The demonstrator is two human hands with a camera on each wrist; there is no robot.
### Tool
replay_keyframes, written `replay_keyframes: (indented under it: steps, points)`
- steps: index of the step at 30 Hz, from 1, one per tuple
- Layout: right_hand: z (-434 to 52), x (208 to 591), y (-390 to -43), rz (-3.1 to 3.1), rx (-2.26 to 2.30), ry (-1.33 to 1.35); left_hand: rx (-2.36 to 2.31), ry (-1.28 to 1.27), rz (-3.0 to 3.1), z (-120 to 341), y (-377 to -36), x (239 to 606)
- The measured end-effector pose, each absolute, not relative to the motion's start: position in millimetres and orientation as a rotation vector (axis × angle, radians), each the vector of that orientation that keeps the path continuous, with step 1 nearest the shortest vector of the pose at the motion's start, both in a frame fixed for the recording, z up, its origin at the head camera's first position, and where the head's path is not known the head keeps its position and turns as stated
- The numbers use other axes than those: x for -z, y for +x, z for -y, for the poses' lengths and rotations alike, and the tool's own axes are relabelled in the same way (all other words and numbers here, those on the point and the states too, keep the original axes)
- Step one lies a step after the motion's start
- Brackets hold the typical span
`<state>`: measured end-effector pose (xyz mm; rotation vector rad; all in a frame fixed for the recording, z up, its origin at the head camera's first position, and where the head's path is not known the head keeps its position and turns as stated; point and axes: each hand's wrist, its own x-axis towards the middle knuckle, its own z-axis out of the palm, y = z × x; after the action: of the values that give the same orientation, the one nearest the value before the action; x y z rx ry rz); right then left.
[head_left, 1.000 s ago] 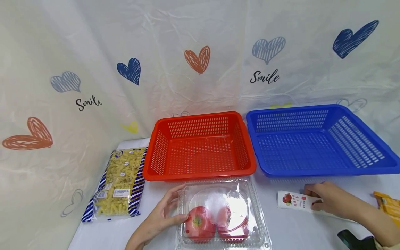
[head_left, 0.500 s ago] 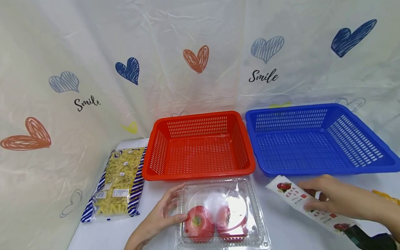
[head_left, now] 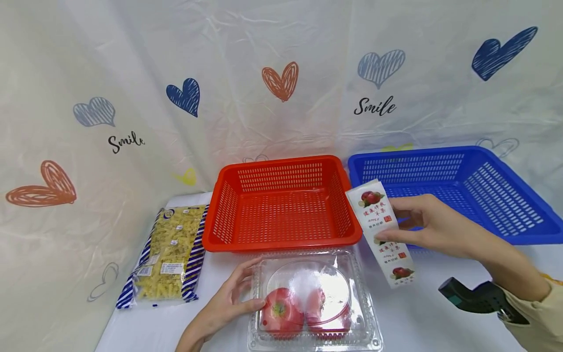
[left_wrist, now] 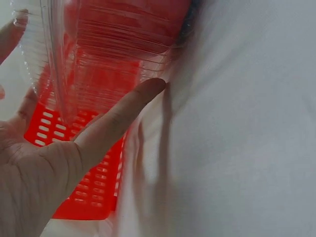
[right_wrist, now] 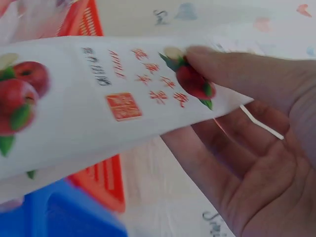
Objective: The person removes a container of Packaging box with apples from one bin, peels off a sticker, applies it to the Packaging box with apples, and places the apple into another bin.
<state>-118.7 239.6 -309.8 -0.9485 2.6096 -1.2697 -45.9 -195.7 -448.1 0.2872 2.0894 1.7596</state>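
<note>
My right hand [head_left: 435, 222] pinches a folded strip of white apple stickers [head_left: 384, 234] between thumb and fingers, held up in front of the blue basket. Red apples with green leaves and red lettering are printed on the strip [right_wrist: 74, 94], which fills much of the right wrist view. At the left side of a clear plastic clamshell box [head_left: 369, 313], my left hand [head_left: 230, 298] rests with fingers spread and thumb fairly straight. Inside the closed box two red apples [head_left: 283, 313] show through the lid. In the left wrist view the thumb [left_wrist: 118, 118] touches the box low down by the white cloth.
Behind the box stands a red basket [head_left: 281, 246], beside a blue basket [head_left: 475, 239] to its right. A bag of spiral pasta [head_left: 169, 254] lies at the left. A printed curtain [head_left: 308, 122] hangs behind. A black wrist-camera mount [head_left: 472, 296] sits on the right wrist.
My right hand has lifted the sticker strip off the table at the right and carried it up and leftward, turning it steeper. The left hand and the box have stayed put.
</note>
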Motion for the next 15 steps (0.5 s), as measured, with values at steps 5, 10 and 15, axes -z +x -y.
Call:
replay_keyframes:
  steps: [5, 10, 15]
  points:
    - [-217.4, 294.4, -124.8, -2.619, 1.425, -0.811, -1.739, 0.281, -2.114, 194.5, -45.1, 444.3]
    - [-199.1, 288.3, -130.9, -2.667, 1.527, -0.668, -1.701, 0.232, -2.132, 190.8, -42.1, 436.1]
    - [-185.9, 290.2, -134.9, -2.65, 1.57, -0.581, -1.569, 0.126, -2.171, 180.3, -34.8, 420.0]
